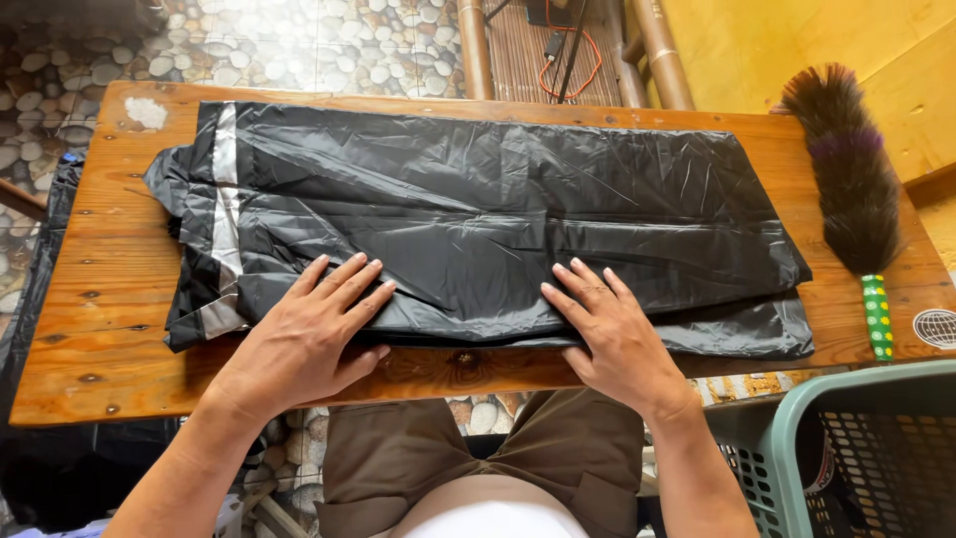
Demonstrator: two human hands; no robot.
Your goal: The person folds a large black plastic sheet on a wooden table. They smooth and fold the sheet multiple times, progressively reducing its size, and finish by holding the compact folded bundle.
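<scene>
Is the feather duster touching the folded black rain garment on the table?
Apart. The head view shows bare wooden table between the feather duster and the right edge of the black garment.

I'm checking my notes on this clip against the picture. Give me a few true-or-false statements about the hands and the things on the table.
1. Both hands lie flat, palms down, on the black garment. True: the left hand and right hand press on its near edge.
2. The garment has a silver reflective strip. True, near its left end.
3. The feather duster lies at the left end of the wooden table. False: it lies at the right end.
4. The right hand holds the duster's handle. False: the duster lies untouched.
5. A red basket stands at lower right. False: the plastic basket is green.
</scene>
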